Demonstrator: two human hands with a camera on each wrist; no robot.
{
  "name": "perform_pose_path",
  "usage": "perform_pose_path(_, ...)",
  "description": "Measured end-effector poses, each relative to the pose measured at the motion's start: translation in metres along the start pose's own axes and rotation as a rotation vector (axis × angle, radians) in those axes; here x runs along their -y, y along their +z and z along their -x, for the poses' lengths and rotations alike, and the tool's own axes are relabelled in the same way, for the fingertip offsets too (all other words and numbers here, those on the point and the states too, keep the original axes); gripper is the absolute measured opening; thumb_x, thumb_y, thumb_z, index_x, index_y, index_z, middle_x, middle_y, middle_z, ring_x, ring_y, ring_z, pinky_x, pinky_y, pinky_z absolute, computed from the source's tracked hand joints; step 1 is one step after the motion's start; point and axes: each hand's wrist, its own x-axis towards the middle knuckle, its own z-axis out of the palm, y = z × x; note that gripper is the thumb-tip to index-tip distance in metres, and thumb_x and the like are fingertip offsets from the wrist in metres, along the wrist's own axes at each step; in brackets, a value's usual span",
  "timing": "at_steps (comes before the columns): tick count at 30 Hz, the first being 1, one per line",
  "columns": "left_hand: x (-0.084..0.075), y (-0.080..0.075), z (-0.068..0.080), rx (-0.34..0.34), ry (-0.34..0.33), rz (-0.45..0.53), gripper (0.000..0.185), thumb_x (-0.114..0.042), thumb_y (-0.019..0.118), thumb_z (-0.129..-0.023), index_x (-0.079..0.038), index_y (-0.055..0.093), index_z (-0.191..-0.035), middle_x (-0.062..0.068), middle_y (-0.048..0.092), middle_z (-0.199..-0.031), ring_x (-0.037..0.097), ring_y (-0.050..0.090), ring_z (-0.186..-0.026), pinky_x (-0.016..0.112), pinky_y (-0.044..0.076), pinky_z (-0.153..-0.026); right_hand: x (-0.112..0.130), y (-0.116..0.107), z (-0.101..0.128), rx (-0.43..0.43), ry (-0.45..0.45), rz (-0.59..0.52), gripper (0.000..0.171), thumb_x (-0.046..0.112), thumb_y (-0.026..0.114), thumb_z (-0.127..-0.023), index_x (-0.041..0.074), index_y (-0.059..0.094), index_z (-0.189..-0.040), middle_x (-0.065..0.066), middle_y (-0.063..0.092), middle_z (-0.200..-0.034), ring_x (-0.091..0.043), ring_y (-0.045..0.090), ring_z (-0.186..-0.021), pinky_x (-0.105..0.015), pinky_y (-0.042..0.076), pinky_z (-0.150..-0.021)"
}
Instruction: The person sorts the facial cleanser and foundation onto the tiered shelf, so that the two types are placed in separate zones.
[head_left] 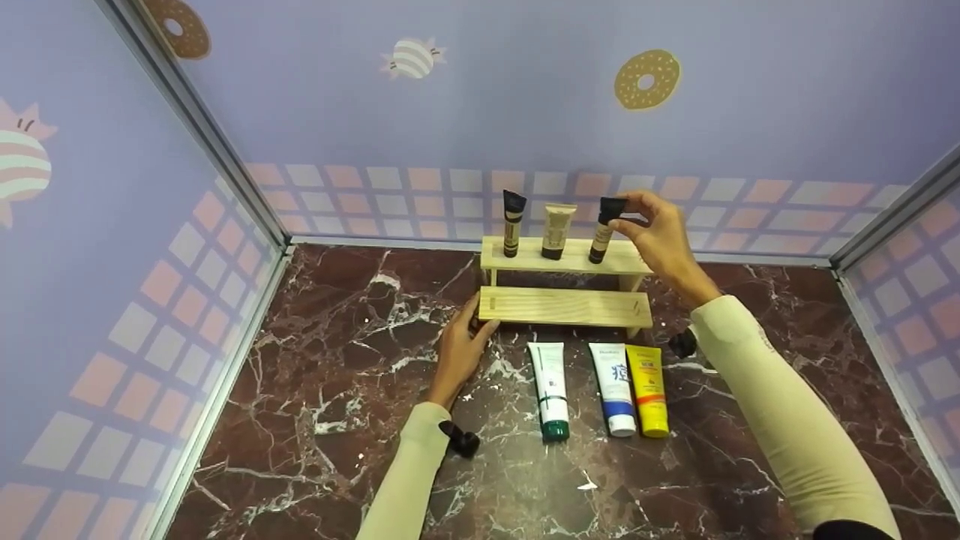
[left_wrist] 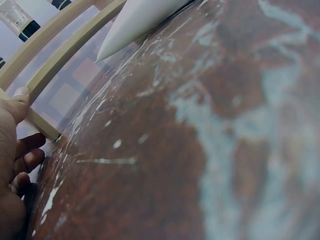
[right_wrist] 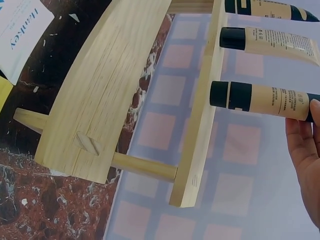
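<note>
Lettering on the three tubes lying on the marble: too small to read. Right hand: cut off by frame edge. Left palm: cropped at left edge.

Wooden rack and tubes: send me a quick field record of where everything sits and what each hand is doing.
rack: two-step wooden rack on marble table
top step: three tubes standing cap-down
right hand: right hand pinches upper end of rightmost tube
left hand: left hand touches lower step's left end
lower step: holds nothing
table, before the rack: green-capped tube, blue-and-white tube, yellow tube, lying flat
</note>
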Motion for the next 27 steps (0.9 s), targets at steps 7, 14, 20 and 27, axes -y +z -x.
perform_pose_path(7,-0.0004,-0.0011,-0.0002,0.021,-0.015,0.021,0.07,-0.029,0.078,-0.105,-0.001,0.051,-0.163,0.016,0.067,-0.106,0.028,0.061,-0.09,0.045,0.05,-0.083,-0.0035,-0.0033,0.0014,0.016,-0.019,-0.022,0.036,-0.016,0.075,-0.095,-0.014,0.068,-0.13,-0.019,0.074,-0.123,-0.016,0.072,-0.115,-0.04,0.055,-0.111)
perform_pose_path(14,0.0014,0.0002,-0.0012,0.022,-0.01,0.014,0.069,-0.028,0.077,-0.106,0.001,0.052,-0.162,0.016,0.067,-0.105,0.026,0.061,-0.089,0.042,0.05,-0.082,-0.0046,-0.0035,0.002,0.012,-0.046,0.014,0.037,-0.015,0.077,-0.095,-0.013,0.069,-0.13,-0.024,0.074,-0.126,-0.015,0.071,-0.114,-0.039,0.056,-0.11)
perform_pose_path(20,0.0025,0.0012,-0.0016,0.015,-0.006,0.026,0.068,-0.028,0.078,-0.105,0.001,0.052,-0.162,0.018,0.068,-0.111,0.028,0.062,-0.091,0.044,0.051,-0.083,-0.005,-0.003,0.0025,0.022,-0.05,0.007,0.036,-0.013,0.077,-0.096,-0.012,0.069,-0.13,-0.023,0.074,-0.126,-0.016,0.071,-0.112,-0.033,0.057,-0.106)
perform_pose_path(27,0.0014,-0.0002,-0.0012,0.012,0.002,0.028,0.068,-0.029,0.077,-0.106,0.0,0.053,-0.162,0.016,0.067,-0.108,0.026,0.061,-0.09,0.043,0.051,-0.082,-0.0062,-0.0044,0.0038,0.037,-0.048,0.024,0.037,-0.01,0.077,-0.097,-0.012,0.068,-0.133,-0.023,0.073,-0.128,-0.019,0.071,-0.115,-0.04,0.056,-0.109)
